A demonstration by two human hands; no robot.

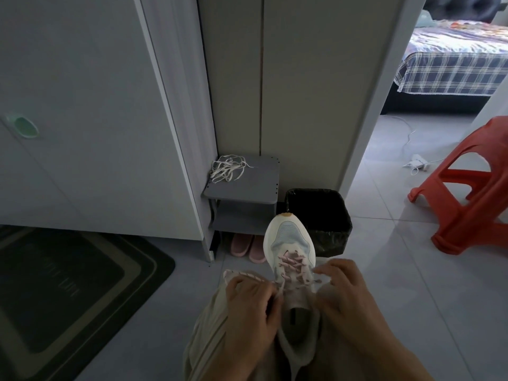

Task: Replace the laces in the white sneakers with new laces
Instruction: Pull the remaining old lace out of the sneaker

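Sneaker (288, 243) first: it lies in the person's lap, between the knees of pale trousers (209, 339). Its long axis runs straight away from the body. The toe points at the wall and the black bin (324, 215), and the open heel faces the person. A pink lace (291, 264) already crosses the lower eyelets.

The left hand (250, 306) is curled at the sneaker's left side, pinching one end of the lace between thumb and fingers. A slack loop of lace arches out to the left, above the knuckles. The right hand (343, 292) sits on the other side with bent fingers, their tips nipping the other lace end close against the upper right eyelets. Neither hand is spread, and both are closed on the lace.

Just past the toe, the bin stands against the wall. Beside it, on the left, is a low grey shelf (247, 185). A tangle of white laces (228, 167) lies on its top, and pink slippers (247, 247) are tucked underneath. A white door edge hems in the shelf's left side. A dark mat (68, 292) lies on the floor further left. To the right the tiled floor (398, 284) opens up, with a red stool (472, 193) well apart from the hands. Beyond it a doorway shows a white cable (419, 162) on the floor and a checked bed (453, 67).
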